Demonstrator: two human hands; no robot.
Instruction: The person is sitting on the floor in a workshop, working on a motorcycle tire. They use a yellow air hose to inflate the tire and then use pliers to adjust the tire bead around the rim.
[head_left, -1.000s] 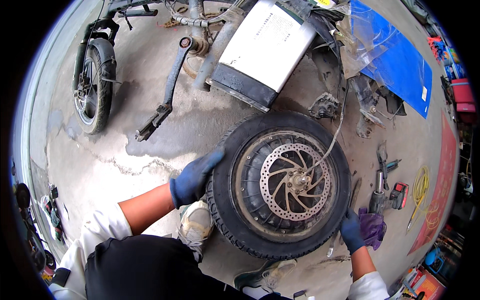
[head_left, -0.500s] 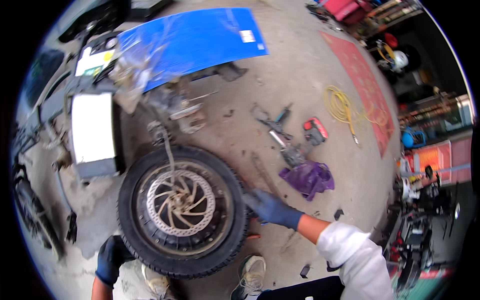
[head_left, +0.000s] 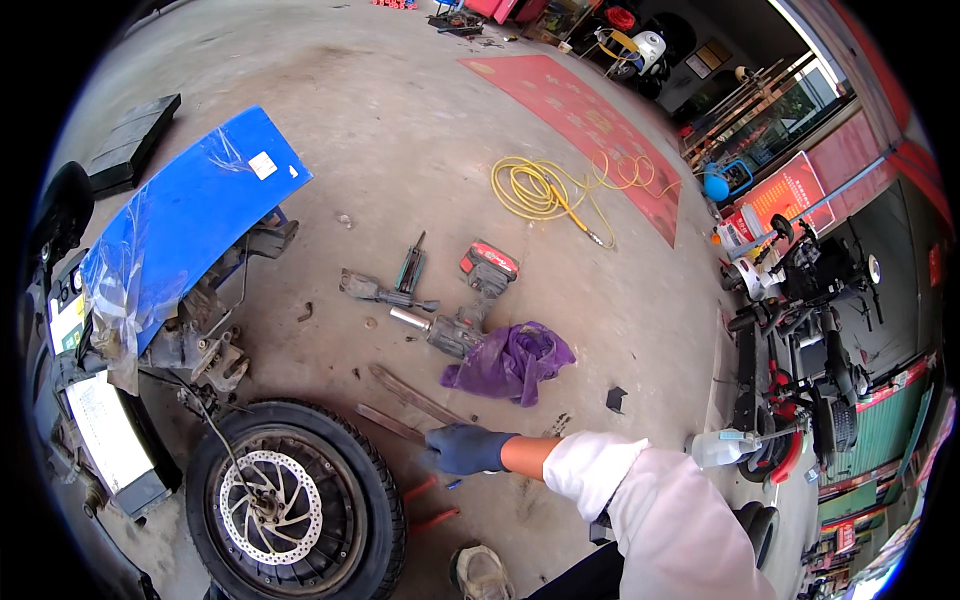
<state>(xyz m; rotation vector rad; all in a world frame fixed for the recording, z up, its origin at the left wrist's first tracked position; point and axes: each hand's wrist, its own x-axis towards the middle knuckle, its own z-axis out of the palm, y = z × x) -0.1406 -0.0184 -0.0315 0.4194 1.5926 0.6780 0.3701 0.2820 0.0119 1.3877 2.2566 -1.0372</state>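
Note:
My right hand (head_left: pixel 463 449), in a blue glove, is beside two flat metal bars (head_left: pixel 395 425); its fingertips are blurred, so its grip is unclear. Below left lies the hub-motor wheel (head_left: pixel 365 505) with a drilled brake disc (head_left: pixel 300 525) and a cable from its axle. Red handles (head_left: pixel 435 518) show beside the tire. Above the bars lie a cordless power wrench (head_left: pixel 455 335), a purple cloth (head_left: pixel 510 370) and other dark tools (head_left: pixel 380 290). My left hand cannot be made out.
A disassembled bike with battery case (head_left: pixel 108 425) and blue panel (head_left: pixel 200 210) lies left. A coiled yellow hose (head_left: pixel 530 195) rests near a red mat (head_left: pixel 570 105). Scooters (head_left: pixel 800 370), a plastic bottle (head_left: pixel 720 448) and shop clutter line the right.
The view has swung toward the tools and shop front. My right hand has left the tire's edge and moved to the metal bars; my left hand has dropped from sight.

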